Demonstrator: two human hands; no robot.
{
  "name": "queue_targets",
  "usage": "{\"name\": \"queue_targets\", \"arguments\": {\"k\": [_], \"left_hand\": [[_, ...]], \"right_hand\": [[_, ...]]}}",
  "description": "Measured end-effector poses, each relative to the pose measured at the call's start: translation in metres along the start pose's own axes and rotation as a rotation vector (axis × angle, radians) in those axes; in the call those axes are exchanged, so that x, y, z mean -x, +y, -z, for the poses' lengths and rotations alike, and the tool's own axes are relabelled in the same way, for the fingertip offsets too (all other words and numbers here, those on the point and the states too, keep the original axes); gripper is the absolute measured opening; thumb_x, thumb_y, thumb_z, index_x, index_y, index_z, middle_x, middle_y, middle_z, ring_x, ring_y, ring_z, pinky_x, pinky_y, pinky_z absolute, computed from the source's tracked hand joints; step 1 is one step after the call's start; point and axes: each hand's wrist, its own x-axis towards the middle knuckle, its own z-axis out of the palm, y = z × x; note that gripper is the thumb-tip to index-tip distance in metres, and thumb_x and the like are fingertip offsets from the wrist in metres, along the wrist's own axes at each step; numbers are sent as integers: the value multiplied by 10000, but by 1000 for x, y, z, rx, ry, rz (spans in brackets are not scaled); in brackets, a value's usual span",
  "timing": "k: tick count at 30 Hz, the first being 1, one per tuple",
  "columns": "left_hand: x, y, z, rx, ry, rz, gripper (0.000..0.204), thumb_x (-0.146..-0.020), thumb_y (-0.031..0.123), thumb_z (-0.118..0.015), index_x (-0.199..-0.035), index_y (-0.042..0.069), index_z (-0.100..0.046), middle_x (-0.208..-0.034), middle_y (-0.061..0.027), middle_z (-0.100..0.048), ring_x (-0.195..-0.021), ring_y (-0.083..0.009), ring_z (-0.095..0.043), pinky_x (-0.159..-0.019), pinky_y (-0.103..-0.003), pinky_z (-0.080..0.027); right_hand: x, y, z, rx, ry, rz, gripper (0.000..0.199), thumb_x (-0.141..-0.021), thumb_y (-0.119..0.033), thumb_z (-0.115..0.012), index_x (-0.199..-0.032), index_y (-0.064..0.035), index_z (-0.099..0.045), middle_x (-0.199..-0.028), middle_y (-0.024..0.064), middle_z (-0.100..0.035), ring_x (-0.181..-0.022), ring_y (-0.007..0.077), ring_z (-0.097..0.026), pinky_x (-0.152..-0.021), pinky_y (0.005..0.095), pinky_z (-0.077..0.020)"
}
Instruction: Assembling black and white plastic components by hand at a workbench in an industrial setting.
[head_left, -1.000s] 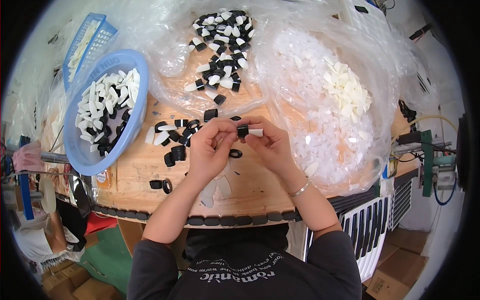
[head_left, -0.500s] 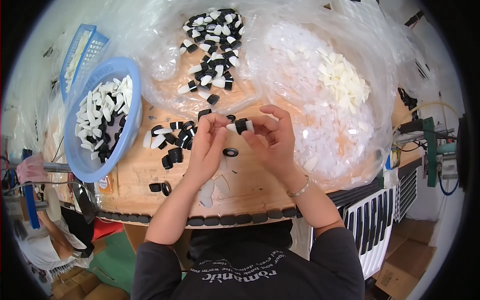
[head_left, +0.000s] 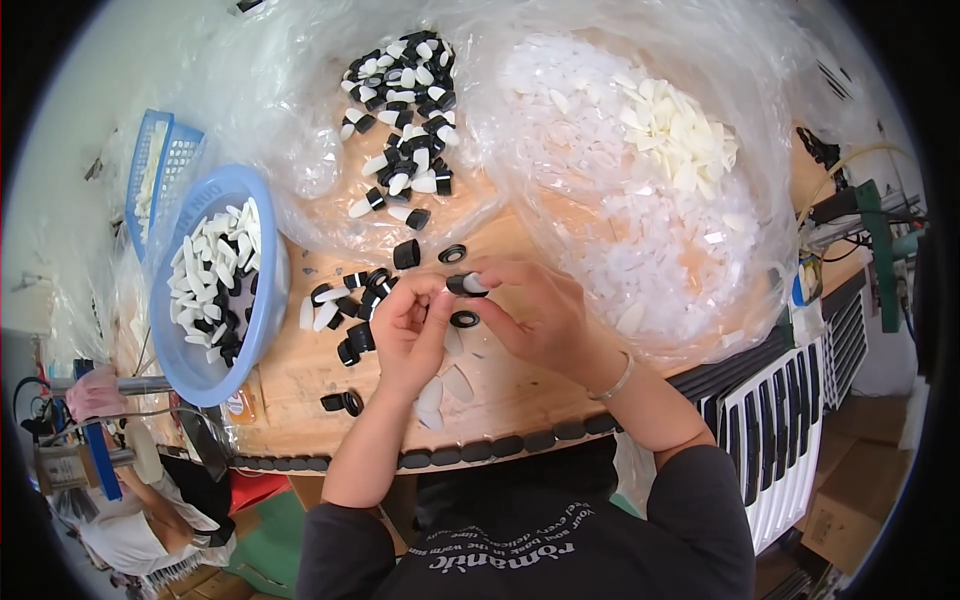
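Note:
A short black cylindrical cap with a pale, tongue-shaped piece (head_left: 466,284) is pinched between my two hands above the table. My left hand (head_left: 410,325) grips its left side with thumb and forefinger. From the right, the thumb and fingers of my right hand (head_left: 540,315) close on its pale end. Just below the hands lies a black ring (head_left: 464,319), and another black ring (head_left: 453,254) lies beyond them beside a loose black cap (head_left: 407,254). Left of my left hand, several black caps (head_left: 358,338) and white pieces are scattered. Flat translucent pieces (head_left: 457,384) rest nearer to me.
A blue basin (head_left: 275,290) of white and black parts stands at left, a blue basket (head_left: 185,150) behind it. Capped pieces (head_left: 400,90) are heaped at the back. Plastic sheeting at right holds cream flat pieces (head_left: 680,135). Another person (head_left: 150,510) sits at lower left.
The view has shifted, so the table contents sit lower in the picture. The held cap has turned between my fingers, and my right-hand fingers have closed in over its pale end.

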Motion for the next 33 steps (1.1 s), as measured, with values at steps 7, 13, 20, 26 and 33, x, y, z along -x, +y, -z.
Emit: {"name": "queue_targets", "arguments": {"k": [7,13,20,26,33], "left_hand": [[-2,1,-2,-146,-77,-293,85,-886,-57,-576,-970,-50,-588,-965,-110,-628,-881,-136,-586,-806,-243,-457],[2,0,-1,72,-78,-162,74,-892,-77,-564,-952,-52,-598,-982,-112,-639,-829,-91,-580,-710,-199,-464],[2,1,-2,-7,-44,-181,60,-884,-71,-583,-937,-53,-606,-961,-108,-645,-836,-105,-589,-712,-214,-472],[-5,3,2,-207,-64,-322,101,-832,-80,-618,-927,-44,-621,-926,-125,-655,-812,-173,-614,-736,-258,-481],[-5,3,2,-292,-92,-313,105,-820,-65,-638,-920,-39,-621,-898,-115,-657,-794,-154,-607,-714,-246,-472]], "right_hand": [[-1,7,4,-86,-88,-16,284,-745,-22,-753,-974,-25,-586,-953,130,-689,-836,237,-688,-715,303,-549],[0,-2,3,-196,-51,-149,264,-765,-10,-736,-978,-23,-581,-964,133,-686,-833,224,-685,-715,294,-542],[0,2,4,-151,-96,-101,183,-761,6,-728,-887,-32,-601,-958,133,-681,-813,222,-678,-703,293,-540],[-7,-3,6,-116,-106,-69,170,-728,38,-722,-841,-23,-612,-977,131,-672,-823,240,-672,-705,303,-540],[-4,3,7,-172,-169,-123,181,-723,40,-727,-850,-17,-611,-963,135,-674,-840,244,-673,-717,299,-541]]}}
